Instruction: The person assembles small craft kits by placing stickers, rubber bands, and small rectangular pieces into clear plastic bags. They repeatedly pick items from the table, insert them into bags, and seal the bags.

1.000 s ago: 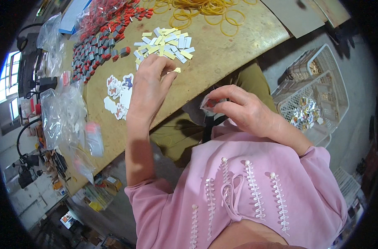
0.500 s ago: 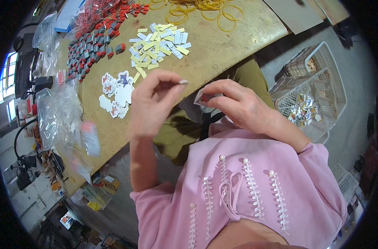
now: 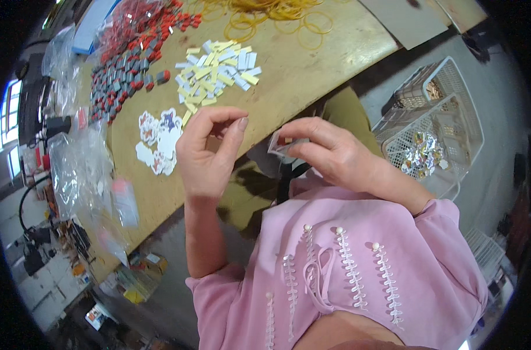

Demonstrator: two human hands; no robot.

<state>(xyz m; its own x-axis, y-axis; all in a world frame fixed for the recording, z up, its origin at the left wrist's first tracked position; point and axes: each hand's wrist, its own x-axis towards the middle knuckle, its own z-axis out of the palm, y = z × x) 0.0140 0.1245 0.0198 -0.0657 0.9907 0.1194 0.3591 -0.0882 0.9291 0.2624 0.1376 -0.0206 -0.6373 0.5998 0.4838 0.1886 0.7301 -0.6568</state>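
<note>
My left hand (image 3: pixel 210 153) is over the table edge, its thumb and forefinger tips close together in a pinch. Whatever lies between those tips, if anything, is hidden. Facing it, my right hand (image 3: pixel 338 153) grips a small clear plastic bag (image 3: pixel 274 143) whose edge sticks out past the fingers. Just left of my left hand lie white cut-out stickers (image 3: pixel 169 140) with small coloured figures. Beyond it is a heap of small yellow and white strips (image 3: pixel 219 67).
Grey and red small parts (image 3: pixel 122 76) spread over the table's far left, with yellow rubber bands (image 3: pixel 277 14) at the back. Clear plastic bags (image 3: pixel 79 169) cover the left edge. White plastic baskets (image 3: pixel 446 116) stand on the floor at right, one holding shiny pieces (image 3: pixel 426 154).
The small whitish piece seen at my left fingertips no longer shows. My left hand has drawn slightly left and turned; the bag in my right hand is tilted more upright.
</note>
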